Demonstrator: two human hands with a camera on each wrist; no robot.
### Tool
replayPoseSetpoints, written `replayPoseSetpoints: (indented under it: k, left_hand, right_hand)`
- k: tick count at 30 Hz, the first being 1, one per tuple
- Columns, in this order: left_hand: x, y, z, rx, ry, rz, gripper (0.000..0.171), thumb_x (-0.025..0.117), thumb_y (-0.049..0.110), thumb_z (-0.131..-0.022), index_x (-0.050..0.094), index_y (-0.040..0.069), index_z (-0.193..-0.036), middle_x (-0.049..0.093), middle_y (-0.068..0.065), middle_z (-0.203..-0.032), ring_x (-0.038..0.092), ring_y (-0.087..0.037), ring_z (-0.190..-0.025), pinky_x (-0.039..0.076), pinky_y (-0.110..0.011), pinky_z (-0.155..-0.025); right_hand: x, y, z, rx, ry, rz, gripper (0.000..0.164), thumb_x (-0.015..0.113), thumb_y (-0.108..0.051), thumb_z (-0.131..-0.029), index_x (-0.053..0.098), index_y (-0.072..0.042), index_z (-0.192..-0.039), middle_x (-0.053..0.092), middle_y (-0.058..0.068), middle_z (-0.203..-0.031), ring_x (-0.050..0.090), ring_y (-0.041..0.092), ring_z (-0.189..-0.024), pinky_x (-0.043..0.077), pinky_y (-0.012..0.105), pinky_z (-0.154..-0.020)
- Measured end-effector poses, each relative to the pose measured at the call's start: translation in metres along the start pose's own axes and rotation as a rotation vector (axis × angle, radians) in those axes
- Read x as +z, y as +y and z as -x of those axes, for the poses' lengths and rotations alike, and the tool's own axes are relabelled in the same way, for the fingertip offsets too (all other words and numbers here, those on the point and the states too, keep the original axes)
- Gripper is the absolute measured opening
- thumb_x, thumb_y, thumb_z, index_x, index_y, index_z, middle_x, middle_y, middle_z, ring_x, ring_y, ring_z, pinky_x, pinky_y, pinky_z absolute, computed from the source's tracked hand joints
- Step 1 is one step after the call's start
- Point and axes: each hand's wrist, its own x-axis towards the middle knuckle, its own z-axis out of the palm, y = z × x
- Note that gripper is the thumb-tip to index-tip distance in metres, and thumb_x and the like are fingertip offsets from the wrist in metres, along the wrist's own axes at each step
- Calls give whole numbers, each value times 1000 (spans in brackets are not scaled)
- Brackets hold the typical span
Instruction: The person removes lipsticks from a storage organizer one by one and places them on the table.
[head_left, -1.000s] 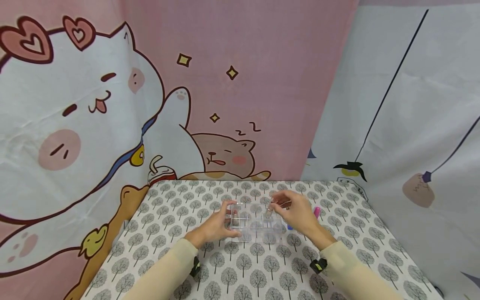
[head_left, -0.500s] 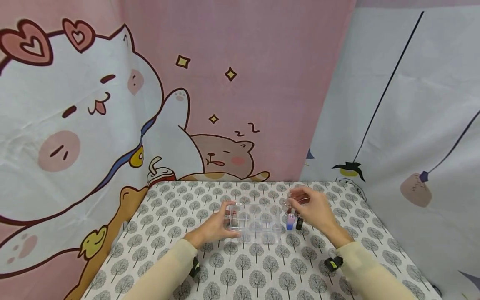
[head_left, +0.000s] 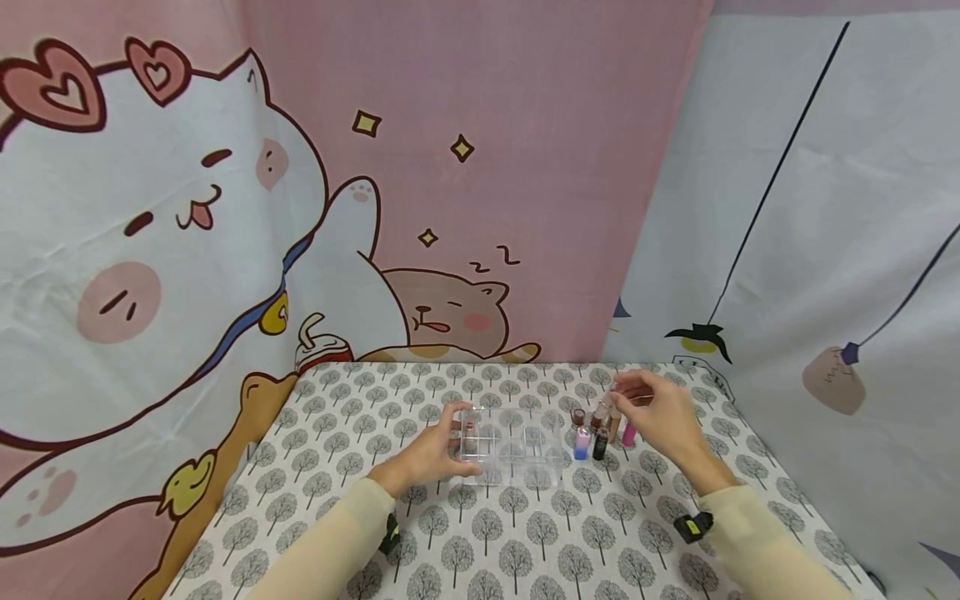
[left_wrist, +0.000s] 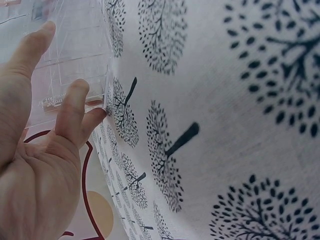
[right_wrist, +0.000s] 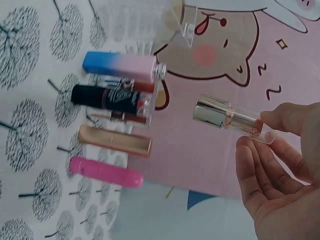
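A clear plastic organizer point(head_left: 517, 454) with compartments sits on the tree-print cloth. My left hand point(head_left: 427, 450) grips its left end, thumb at the near side and fingers at the far side; the left wrist view shows the same hand point(left_wrist: 50, 150) at the clear wall. My right hand point(head_left: 660, 412) is raised above the right-hand group of cosmetics. Between thumb and fingertips it pinches a small lipstick tube point(right_wrist: 230, 115) with a shiny metallic end and a see-through part. A small red item point(head_left: 470, 426) shows inside the organizer's left end.
Right of the organizer several lipsticks stand upright close together: a blue-and-pink one point(right_wrist: 120, 66), a black one point(right_wrist: 107, 97), a rose-gold one point(right_wrist: 115, 141) and a bright pink one point(right_wrist: 106, 172). Others are partly hidden behind them. A cartoon-print curtain point(head_left: 570, 167) hangs behind the table.
My right hand has moved right, from the organizer's right end to above the standing lipsticks, which now show more fully. My left hand has kept its hold on the organizer.
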Motion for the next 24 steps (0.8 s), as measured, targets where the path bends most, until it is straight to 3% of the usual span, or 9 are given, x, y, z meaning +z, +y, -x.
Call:
replayPoseSetpoints:
  k: [8, 15, 24]
  left_hand:
    - [1, 1, 1, -4, -2, -8, 110, 98, 28, -98, 24, 35, -179, 56, -24, -172, 64, -53, -153, 66, -61, -118]
    - [1, 3, 1, -11, -3, -11, 109, 98, 28, -99, 23, 35, -179, 57, -21, -171, 64, -52, -154, 66, -61, -118]
    - [1, 2, 0, -8, 4, -20, 109, 98, 28, -99, 24, 35, -179, 56, -22, -172, 65, -52, -153, 66, -61, -117]
  right_hand:
    - [-5, 18, 4, 18, 21, 36, 28, 90, -14, -104, 82, -5, -129, 88, 14, -110, 84, 24, -93, 63, 11, -80]
    - [-4, 31, 10, 15, 24, 68, 26, 90, -13, -104, 83, -4, -127, 88, 14, -107, 85, 29, -91, 64, 16, -76]
    - [7, 43, 19, 51, -56, 87, 25, 90, -13, -104, 82, -2, -125, 88, 11, -104, 83, 22, -88, 64, 20, -73]
